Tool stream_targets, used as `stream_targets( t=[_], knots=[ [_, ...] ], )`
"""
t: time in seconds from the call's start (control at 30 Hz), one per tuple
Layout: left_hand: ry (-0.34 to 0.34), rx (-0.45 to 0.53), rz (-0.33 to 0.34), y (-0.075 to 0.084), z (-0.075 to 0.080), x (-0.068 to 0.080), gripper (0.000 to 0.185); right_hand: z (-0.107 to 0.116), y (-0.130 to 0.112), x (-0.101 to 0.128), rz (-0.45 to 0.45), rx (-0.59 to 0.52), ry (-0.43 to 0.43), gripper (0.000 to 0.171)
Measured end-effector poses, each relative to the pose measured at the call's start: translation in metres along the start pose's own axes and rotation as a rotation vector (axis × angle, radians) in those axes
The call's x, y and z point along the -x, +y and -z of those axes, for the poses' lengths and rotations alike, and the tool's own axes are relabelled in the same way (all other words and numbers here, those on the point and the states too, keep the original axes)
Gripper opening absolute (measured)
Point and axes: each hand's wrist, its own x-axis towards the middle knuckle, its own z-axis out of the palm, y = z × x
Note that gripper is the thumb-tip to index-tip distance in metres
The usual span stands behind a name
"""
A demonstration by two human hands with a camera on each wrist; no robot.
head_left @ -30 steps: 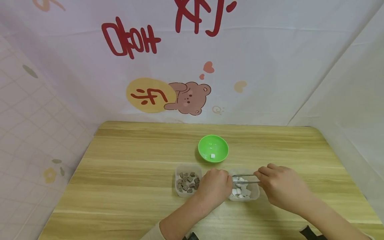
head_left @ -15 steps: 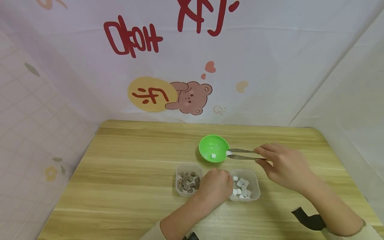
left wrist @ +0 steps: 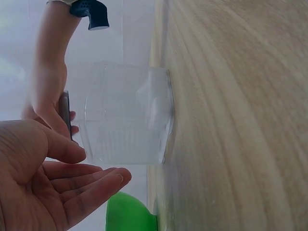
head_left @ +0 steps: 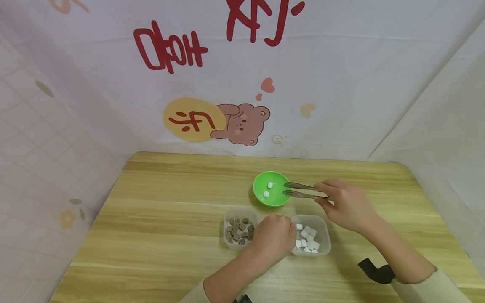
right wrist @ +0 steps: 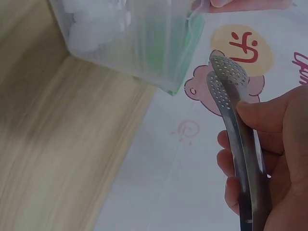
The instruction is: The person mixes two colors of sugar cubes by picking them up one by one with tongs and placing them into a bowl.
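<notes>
Wooden desk | right hand grips tongs, tips empty over green bowl | left hand relaxed open between tubs | risk: returning tongs clip clear tub, spilling white cubes.

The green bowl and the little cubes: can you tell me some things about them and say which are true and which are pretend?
1. The green bowl has two white cubes in it. True.
2. The right hand holds metal tongs. True.
3. The tongs are gripping a brown cube. False: their tips are empty.
4. The brown cubes sit in the bowl. False: they are in the clear container near the left hand.
5. The table is blue. False: it is light wood.
</notes>
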Motion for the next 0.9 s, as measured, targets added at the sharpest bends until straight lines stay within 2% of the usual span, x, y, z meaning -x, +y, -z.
stream_targets(
  t=[0.17, 0.3, 0.37, 0.47, 0.53, 0.9],
  knots=[
    [0.014, -0.002, -0.009, 0.000, -0.002, 0.000, 0.047, 0.016, 0.000, 0.010, 0.000, 0.011, 0.020, 0.034],
    [0.009, 0.009, 0.001, 0.000, -0.003, 0.000, 0.048, 0.028, 0.000, 0.019, 0.025, 0.015, 0.041, 0.027],
    [-0.001, 0.018, 0.008, -0.001, -0.004, 0.000, 0.048, 0.033, 0.000, 0.023, 0.034, 0.023, 0.053, 0.033],
    [-0.009, 0.032, 0.012, -0.001, -0.004, 0.000, 0.048, 0.039, -0.001, 0.029, 0.047, 0.044, 0.073, 0.055],
    [-0.012, 0.035, 0.016, -0.001, -0.004, 0.000, 0.048, 0.042, -0.003, 0.033, 0.059, 0.061, 0.080, 0.064],
    [0.003, 0.006, -0.003, -0.001, -0.004, 0.000, 0.047, 0.050, -0.012, 0.046, 0.111, 0.107, 0.029, 0.063]
  ],
)
